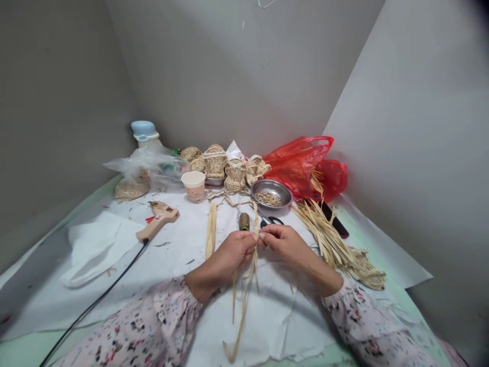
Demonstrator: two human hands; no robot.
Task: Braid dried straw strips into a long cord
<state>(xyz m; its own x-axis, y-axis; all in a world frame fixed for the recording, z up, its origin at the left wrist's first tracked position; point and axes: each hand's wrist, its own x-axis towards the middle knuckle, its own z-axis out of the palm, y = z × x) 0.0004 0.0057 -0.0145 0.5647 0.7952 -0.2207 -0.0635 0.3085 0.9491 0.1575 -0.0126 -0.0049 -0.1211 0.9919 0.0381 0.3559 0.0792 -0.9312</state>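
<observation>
My left hand (233,252) and my right hand (284,242) meet over the white paper, fingers pinched together on a straw braid (255,220) that runs away from me toward the bowl. Loose straw strands (241,306) hang down from my fingers toward the near table edge. Just beyond my hands lie a small brown-green spool (244,221) and black-handled scissors (270,220). A flat straw strip (211,230) lies left of my left hand.
A glue gun (158,219) with a black cord lies at left, near a paper cup (194,184). Several woven straw baskets (215,161), a metal bowl (272,192), a red plastic bag (301,163), a straw bundle (328,237) and a clear bag (153,165) crowd the back.
</observation>
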